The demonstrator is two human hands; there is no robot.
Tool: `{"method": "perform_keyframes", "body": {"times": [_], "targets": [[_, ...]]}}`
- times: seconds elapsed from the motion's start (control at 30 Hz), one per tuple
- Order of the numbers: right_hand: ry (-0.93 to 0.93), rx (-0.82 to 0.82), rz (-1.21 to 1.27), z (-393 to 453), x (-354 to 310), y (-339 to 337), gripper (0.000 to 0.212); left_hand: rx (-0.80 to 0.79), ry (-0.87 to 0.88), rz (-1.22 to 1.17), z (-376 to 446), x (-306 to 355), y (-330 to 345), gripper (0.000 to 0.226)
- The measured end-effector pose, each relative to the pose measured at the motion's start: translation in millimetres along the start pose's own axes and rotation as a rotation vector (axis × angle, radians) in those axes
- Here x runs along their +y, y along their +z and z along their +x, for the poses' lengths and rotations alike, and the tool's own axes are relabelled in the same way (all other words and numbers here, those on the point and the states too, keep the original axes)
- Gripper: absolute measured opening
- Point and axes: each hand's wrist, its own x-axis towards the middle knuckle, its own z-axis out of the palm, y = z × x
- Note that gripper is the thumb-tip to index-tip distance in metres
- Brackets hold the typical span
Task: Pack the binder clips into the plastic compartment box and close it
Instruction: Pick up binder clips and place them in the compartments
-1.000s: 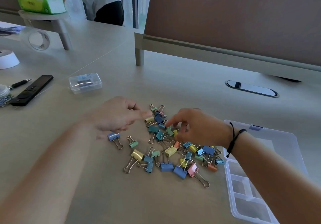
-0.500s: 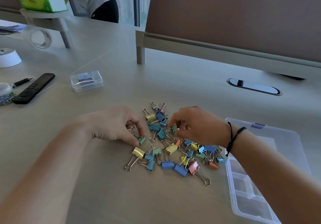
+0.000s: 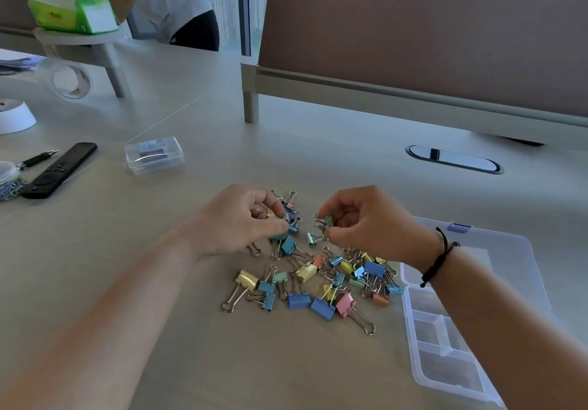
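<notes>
Fingers (image 3: 324, 210) of the right hand (image 3: 366, 222) curl and pinch a small green binder clip (image 3: 328, 220); the left hand (image 3: 235, 220) curls its fingers around several clips at the far edge of the binder clips (image 3: 315, 277), a colourful pile on the pale surface (image 3: 191, 346). At right, the clear plastic compartment box (image 3: 445, 339) lies open beside the pile. A small clear case (image 3: 154, 155) farther left carries a label too blurred to read.

Single head-worn wide-angle view, looking forward and down from the person's own position, close over the desk (image 3: 178, 339), both forearms entering from the bottom edge, far edge taking in a partition panel (image 3: 429, 27) and windows beyond
</notes>
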Motion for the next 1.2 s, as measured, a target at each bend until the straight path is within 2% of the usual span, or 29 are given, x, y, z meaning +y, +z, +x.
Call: {"method": "perform_keyframes", "body": {"times": [0.13,0.27,0.37,0.43,0.5,0.6,0.7,0.77,0.93,1.03,1.2], "targets": [[0.027,0.085,0.204,-10,0,-8,0.024,0.035,-0.006,-0.17,-2,11,5,0.008],[0.066,0.118,0.341,-27,4,-16,0.024,0.081,0.025,-0.157,-5,22,10,0.008],[0.064,0.153,0.421,-49,9,-26,0.023,0.099,0.046,-0.258,-8,32,13,0.006],[0.068,0.179,0.452,-65,14,-35,0.022,0.032,0.044,-0.408,-11,48,23,0.006],[0.074,0.197,0.465,-83,22,-45,0.022,-0.099,0.0,-0.577,-14,69,40,0.01],[0.092,0.238,0.509,-111,34,-64,0.021,-0.336,-0.119,-0.805,-18,97,72,0.029],[0.122,0.28,0.561,-138,47,-81,0.019,-0.451,-0.254,-1.03,-16,114,106,0.017],[0.138,0.27,0.557,-151,55,-88,0.019,-0.501,-0.312,-1.104,-14,122,124,0.019],[0.15,0.18,0.516,-170,67,-97,0.023,-0.598,-0.356,-1.089,-15,135,151,0.023],[0.152,0.159,0.42,-176,72,-98,0.022,-0.557,-0.377,-0.99,-13,141,160,0.031],[0.12,0.202,0.25,-181,78,-86,0.02,-0.451,-0.361,-0.85,-6,147,171,0.031]]}}
